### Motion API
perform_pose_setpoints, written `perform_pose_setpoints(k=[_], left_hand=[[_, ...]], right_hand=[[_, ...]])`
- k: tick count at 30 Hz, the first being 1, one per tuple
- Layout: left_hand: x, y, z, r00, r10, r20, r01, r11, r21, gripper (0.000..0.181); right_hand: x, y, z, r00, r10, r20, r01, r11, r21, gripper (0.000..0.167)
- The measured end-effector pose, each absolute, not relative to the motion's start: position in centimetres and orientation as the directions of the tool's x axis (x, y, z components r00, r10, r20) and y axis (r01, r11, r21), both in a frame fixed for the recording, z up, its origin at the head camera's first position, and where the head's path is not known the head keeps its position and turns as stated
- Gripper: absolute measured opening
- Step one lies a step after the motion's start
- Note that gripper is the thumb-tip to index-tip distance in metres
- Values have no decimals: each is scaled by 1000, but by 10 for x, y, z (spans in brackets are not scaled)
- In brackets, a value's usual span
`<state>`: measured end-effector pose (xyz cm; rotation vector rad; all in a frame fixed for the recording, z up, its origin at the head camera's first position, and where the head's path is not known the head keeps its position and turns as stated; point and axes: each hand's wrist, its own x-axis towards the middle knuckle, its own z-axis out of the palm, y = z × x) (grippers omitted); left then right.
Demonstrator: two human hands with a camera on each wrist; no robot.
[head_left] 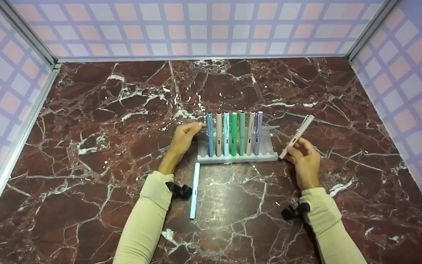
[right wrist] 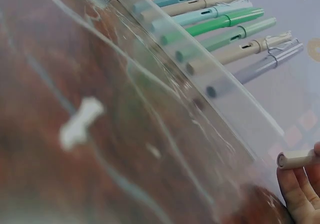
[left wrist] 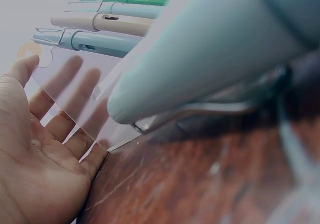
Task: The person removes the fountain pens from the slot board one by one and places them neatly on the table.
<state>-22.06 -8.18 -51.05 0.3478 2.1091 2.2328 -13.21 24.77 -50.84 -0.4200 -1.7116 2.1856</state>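
A clear pen stand (head_left: 237,158) holds several capped pens side by side, among them a green pen (head_left: 234,134) and a purple pen (head_left: 258,134). My left hand (head_left: 181,143) holds the stand's left edge; in the left wrist view the fingers of the left hand (left wrist: 50,149) show behind the clear panel (left wrist: 75,91), thumb at its upper edge. To the right of the stand, my right hand (head_left: 305,161) pinches a beige pen (head_left: 299,134), tilted, its upper end leaning right. The right wrist view shows one end of that beige pen (right wrist: 296,160) between the fingers.
A light blue pen (head_left: 195,190) lies on the marbled table (head_left: 225,227) in front of the stand's left end, beside my left wrist; it looms large in the left wrist view. Checked panels (head_left: 203,33) border the table at the back and both sides.
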Motion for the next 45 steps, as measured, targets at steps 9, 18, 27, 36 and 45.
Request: perform_pose_setpoints(k=[9,18,27,36,45], left_hand=[[-222,-84,-510,-974,179,138,127,-70,989,25],[-220,-85,-510,-976,178,125,113,-79,990,25],[-222,-82,-510,-973,186,136,122,-88,989,25],[-222,-81,-509,-972,193,137,119,-102,988,24],[-222,-81,-511,-971,191,141,128,-78,989,25]], right_hand=[[-133,247,-508,-903,430,-17,-68,-181,-981,23],[-133,246,-508,-903,429,6,-74,-142,-987,17],[-127,246,-508,-902,432,21,-67,-91,-994,24],[-116,243,-509,-916,402,14,-74,-134,-988,29],[-103,235,-510,-942,335,7,-51,-124,-991,25]])
